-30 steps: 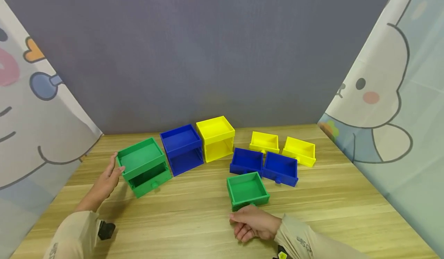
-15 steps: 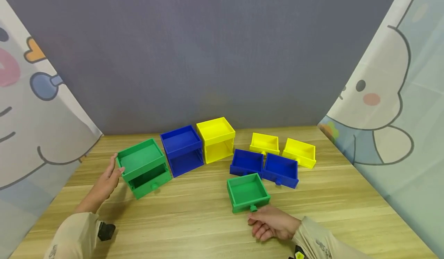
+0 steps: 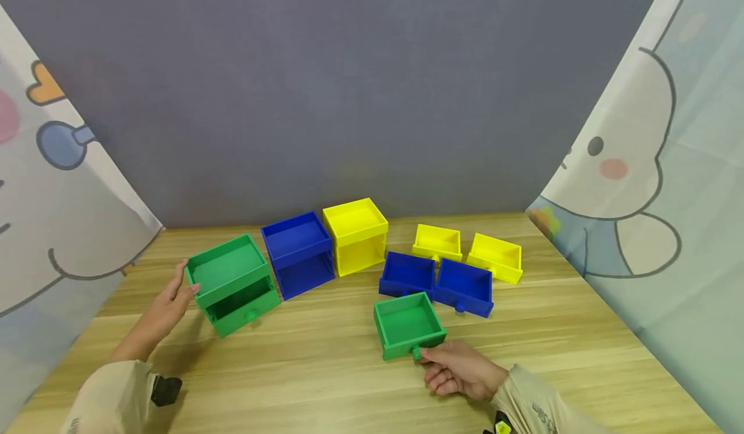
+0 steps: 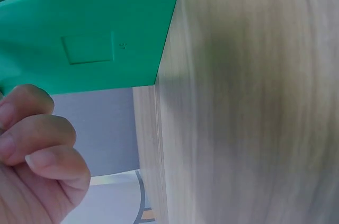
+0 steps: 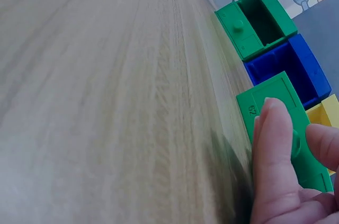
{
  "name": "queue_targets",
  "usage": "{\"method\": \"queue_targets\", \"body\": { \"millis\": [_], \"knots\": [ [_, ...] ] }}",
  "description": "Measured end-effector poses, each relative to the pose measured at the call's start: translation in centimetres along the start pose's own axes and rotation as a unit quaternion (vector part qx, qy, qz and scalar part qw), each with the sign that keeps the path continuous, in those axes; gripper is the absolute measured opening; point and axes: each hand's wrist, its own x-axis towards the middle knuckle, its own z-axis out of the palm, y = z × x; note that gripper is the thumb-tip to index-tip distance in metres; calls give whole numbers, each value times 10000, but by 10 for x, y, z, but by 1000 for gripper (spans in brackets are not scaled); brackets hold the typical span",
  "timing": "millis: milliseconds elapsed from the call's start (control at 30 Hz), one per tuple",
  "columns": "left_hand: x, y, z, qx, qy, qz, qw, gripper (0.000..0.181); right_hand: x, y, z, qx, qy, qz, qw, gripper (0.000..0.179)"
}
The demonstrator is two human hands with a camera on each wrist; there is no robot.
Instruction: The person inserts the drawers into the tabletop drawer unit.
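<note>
A small green drawer cabinet (image 3: 232,285) stands at the left of the table, its upper slot vacant and a knobbed drawer in the lower one. My left hand (image 3: 165,308) grips its left side, thumb on the top's front edge; in the left wrist view curled fingers (image 4: 47,136) show by the cabinet's side wall. A loose green drawer (image 3: 409,324) lies right of centre, knob towards me. At that knob (image 3: 416,353) is my right hand (image 3: 459,369). The right wrist view shows thumb and index finger on either side of the knob, with a gap at the thumb.
A blue cabinet (image 3: 298,253) and a yellow cabinet (image 3: 356,237), both without drawers, stand beside the green one. Behind the loose green drawer lie two blue drawers (image 3: 464,285) and two yellow drawers (image 3: 495,256). A grey backdrop (image 3: 372,98) closes the far edge.
My right hand has shifted right along the green drawer's front and come to its knob, which it partly covered before. The left hand stays on the green cabinet. The head view has turned slightly.
</note>
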Motion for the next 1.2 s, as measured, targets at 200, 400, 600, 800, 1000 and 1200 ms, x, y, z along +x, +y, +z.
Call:
{"method": "queue_targets", "body": {
  "millis": [200, 400, 600, 800, 1000, 1200],
  "knots": [
    [0, 1, -2, 104, 18, -73, 9999, 72, 3, 0, 0, 48, -54, -31, 10000, 28],
    [3, 6, -2, 256, 16, -108, 9996, 74, 5, -1, 0, 6, -165, -150, 9998, 26],
    [1, 5, -3, 120, -199, -157, 9996, 74, 8, 4, 5, 103, -95, -130, 9998, 23],
    [0, 3, -2, -79, -213, -184, 9996, 74, 10, 6, 7, 256, -74, -209, 9994, 21],
    [0, 2, 0, -163, -193, -140, 9996, 73, 12, 9, 8, 388, -114, -281, 9988, 19],
    [0, 0, 1, -244, -108, -1, 9996, 73, 14, 9, 9, 351, -114, -442, 9983, 17]
  ]
}}
